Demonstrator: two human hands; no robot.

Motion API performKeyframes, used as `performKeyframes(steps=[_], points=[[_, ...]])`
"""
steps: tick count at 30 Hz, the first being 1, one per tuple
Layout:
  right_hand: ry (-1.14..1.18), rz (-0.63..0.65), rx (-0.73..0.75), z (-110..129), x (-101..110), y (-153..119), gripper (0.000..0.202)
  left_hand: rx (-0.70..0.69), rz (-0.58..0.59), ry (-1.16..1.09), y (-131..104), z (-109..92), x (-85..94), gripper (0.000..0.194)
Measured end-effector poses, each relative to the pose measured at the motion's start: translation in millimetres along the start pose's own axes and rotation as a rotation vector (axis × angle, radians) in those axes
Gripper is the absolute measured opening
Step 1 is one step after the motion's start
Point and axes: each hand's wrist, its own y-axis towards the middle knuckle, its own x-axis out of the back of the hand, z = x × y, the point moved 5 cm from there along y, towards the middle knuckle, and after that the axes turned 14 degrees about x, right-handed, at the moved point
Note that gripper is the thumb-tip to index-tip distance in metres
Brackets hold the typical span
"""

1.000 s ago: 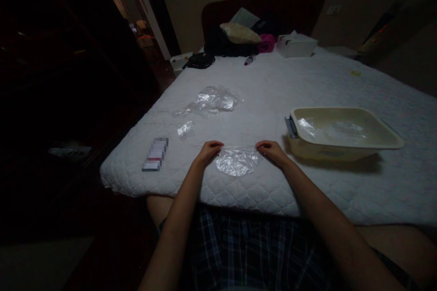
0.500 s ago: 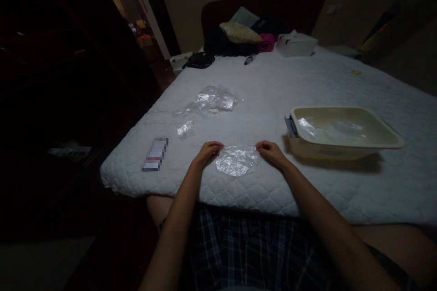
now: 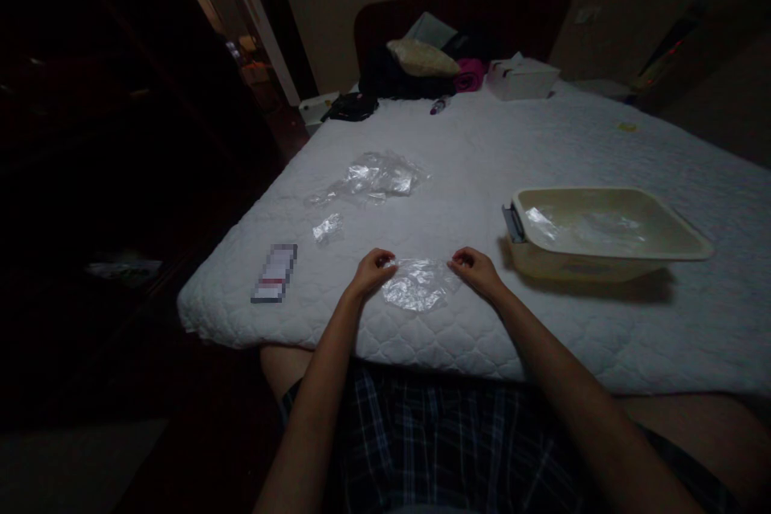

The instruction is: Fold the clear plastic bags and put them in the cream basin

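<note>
A clear, crinkled plastic bag (image 3: 418,287) lies on the white quilted bed near its front edge. My left hand (image 3: 374,269) pinches its upper left corner. At the upper right corner, my right hand (image 3: 475,267) has its thumb and fingers closed on the plastic. The bag's top edge runs nearly straight between both hands. Farther back is a loose pile of clear plastic bags (image 3: 382,175), with a small folded plastic piece (image 3: 328,228) in front of it. To the right stands a cream tub (image 3: 602,265) with plastic inside.
A phone with a pixelated screen (image 3: 275,273) lies at the left on the bed (image 3: 470,152). Dark clothes, a cushion (image 3: 423,58), a pink roll (image 3: 470,75) and a white box (image 3: 523,79) sit by the headboard.
The fingers of my left hand have curled more at the bag's corner, and its wrist has shifted slightly right. My right hand has moved slightly left. The pile and the tub have stayed put.
</note>
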Motion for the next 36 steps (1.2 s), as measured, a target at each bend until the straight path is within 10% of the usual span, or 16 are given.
performKeyframes(steps=[18,25,36], points=[[0.162,-0.060,-0.137,-4,20,-5,0.037,0.272,0.120,-0.242,-22,-2,25.9,0.029],[0.270,0.220,-0.457,1,20,-26,0.039,0.424,0.277,-0.024,-35,0,33.6,0.027],[0.434,0.301,-0.427,9,8,-27,0.027,0.426,0.391,-0.090,-31,6,17.9,0.036]])
